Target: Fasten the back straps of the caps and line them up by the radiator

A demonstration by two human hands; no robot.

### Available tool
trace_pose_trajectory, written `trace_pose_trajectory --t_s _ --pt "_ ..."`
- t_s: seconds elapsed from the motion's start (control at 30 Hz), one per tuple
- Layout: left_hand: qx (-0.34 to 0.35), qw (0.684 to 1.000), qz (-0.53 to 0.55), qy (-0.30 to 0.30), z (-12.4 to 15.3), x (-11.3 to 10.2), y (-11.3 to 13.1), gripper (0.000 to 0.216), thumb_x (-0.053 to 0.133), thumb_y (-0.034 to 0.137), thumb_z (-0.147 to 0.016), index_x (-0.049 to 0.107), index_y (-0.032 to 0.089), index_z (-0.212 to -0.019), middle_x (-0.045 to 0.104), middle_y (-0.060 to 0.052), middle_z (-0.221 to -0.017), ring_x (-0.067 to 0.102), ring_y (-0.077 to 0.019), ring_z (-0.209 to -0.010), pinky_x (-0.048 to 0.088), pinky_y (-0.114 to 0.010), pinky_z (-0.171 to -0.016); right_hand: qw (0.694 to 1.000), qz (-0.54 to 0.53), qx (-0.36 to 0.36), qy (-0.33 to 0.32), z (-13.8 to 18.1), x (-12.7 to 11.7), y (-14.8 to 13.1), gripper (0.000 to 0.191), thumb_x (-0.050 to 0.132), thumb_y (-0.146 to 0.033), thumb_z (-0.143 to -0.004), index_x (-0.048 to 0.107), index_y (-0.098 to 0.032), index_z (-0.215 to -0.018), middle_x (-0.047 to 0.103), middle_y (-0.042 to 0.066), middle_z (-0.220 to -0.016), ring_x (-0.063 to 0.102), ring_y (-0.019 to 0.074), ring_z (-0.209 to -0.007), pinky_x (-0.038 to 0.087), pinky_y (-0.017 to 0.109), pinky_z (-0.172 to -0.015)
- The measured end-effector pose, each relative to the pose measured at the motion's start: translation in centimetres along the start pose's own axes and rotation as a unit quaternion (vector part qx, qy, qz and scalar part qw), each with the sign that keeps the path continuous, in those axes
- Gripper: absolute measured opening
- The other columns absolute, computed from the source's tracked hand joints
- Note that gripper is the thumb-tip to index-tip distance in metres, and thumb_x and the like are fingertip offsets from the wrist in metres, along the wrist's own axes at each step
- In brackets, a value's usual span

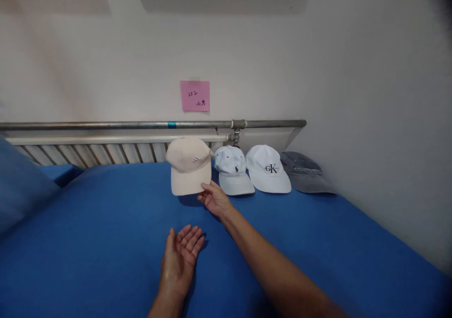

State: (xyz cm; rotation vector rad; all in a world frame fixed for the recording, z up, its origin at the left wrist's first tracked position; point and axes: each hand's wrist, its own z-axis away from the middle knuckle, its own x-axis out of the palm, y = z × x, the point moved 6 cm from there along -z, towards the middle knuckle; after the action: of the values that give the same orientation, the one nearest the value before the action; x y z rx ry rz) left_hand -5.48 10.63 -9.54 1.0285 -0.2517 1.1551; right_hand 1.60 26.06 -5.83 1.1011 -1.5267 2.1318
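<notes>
Pinched by the brim's right edge, a beige baseball cap (189,160) is held up over the blue surface by my right hand (214,199). Its front carries a small light logo. My left hand (181,259) lies lower and nearer to me, palm up, fingers stretched out, holding nothing. Just right of the beige cap stands a pale blue cap (231,165) with a small dark emblem. Beside that is a white cap (267,168) with dark letters. A dark grey cap (305,174) ends the row at the right, by the wall.
Blue fabric (106,242) covers the flat surface. Behind it run a white radiator (95,153) and a metal pipe (141,125) along the wall. A pink note (195,96) is stuck above. Blue cloth (23,186) rises at the far left.
</notes>
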Motion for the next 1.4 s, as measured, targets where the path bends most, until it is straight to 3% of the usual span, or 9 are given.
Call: trace_pose_trajectory --t_s 0.2,0.53,0.83,0.97,1.17,1.3,1.4 --pt "-0.009 1.0 -0.016 0.0 -0.3 0.2 -0.2 0.034 0.039 0.033 -0.097 0.059 0.006 -0.093 0.068 -0.02 -0.092 0.071 -0.0237 -0.081 0.059 -0.033 -0.069 0.998 0.001 0.004 0.069 -2.5 -2.8 0.9 0.017 0.065 -0.008 -0.072 0.052 -0.018 -0.078 0.062 -0.003 -0.061 0.056 0.01 -0.052 0.046 0.02 -0.046" --pt "-0.01 0.999 -0.039 -0.013 -0.1 0.4 -0.2 0.033 0.039 0.031 -0.097 0.06 0.007 -0.09 0.068 -0.016 -0.086 0.07 -0.0205 -0.077 0.059 -0.031 -0.068 0.985 0.105 -0.011 0.134 -0.2 -3.9 0.8 0.012 0.062 -0.01 -0.074 0.052 -0.016 -0.079 0.059 0.0 -0.061 0.058 0.0107 -0.052 0.051 0.022 -0.047" --pt "-0.007 0.998 -0.053 -0.027 0.2 0.7 -0.1 0.031 0.039 0.029 -0.098 0.059 0.007 -0.089 0.068 -0.014 -0.081 0.07 -0.0185 -0.072 0.058 -0.028 -0.064 0.941 0.293 -0.054 0.159 1.2 -5.1 -0.5 0.044 0.058 -0.009 -0.071 0.047 -0.016 -0.113 0.057 -0.004 -0.063 0.059 0.0126 -0.05 0.049 0.023 -0.042" --pt "0.0 0.998 -0.06 -0.037 0.2 0.8 -0.1 0.031 0.038 0.028 -0.098 0.059 0.008 -0.088 0.068 -0.014 -0.081 0.07 -0.0186 -0.072 0.058 -0.028 -0.065 0.884 0.431 -0.104 0.148 2.0 -4.9 -1.0 0.049 0.058 -0.01 -0.07 0.051 -0.019 -0.118 0.054 -0.004 -0.064 0.053 0.0111 -0.048 0.044 0.023 -0.046" --pt "0.007 0.996 -0.065 -0.054 0.3 0.9 -0.2 0.032 0.038 0.028 -0.098 0.06 0.008 -0.087 0.068 -0.014 -0.08 0.069 -0.0182 -0.071 0.058 -0.028 -0.065 0.739 0.63 -0.21 0.116 3.4 -2.5 -1.0 0.03 0.057 -0.009 -0.074 0.062 -0.02 -0.1 0.058 0.006 -0.1 0.054 0.0178 -0.085 0.043 0.03 -0.079" --pt "0.007 0.996 -0.069 -0.058 0.2 0.9 -0.3 0.032 0.038 0.028 -0.098 0.06 0.008 -0.086 0.068 -0.013 -0.079 0.069 -0.0181 -0.07 0.058 -0.028 -0.064 0.66 0.709 -0.216 0.118 3.0 -2.0 -1.0 0.027 0.049 -0.006 -0.078 0.062 -0.019 -0.098 0.056 0.009 -0.102 0.052 0.0189 -0.084 0.041 0.029 -0.074" --pt "0.004 0.996 -0.072 -0.059 0.2 0.9 -0.4 0.032 0.038 0.029 -0.098 0.06 0.008 -0.087 0.068 -0.013 -0.08 0.069 -0.0183 -0.071 0.058 -0.028 -0.064 0.625 0.74 -0.219 0.121 2.3 -2.1 -1.2 0.029 0.046 -0.005 -0.079 0.062 -0.019 -0.098 0.055 0.008 -0.099 0.052 0.0185 -0.083 0.039 0.027 -0.071"
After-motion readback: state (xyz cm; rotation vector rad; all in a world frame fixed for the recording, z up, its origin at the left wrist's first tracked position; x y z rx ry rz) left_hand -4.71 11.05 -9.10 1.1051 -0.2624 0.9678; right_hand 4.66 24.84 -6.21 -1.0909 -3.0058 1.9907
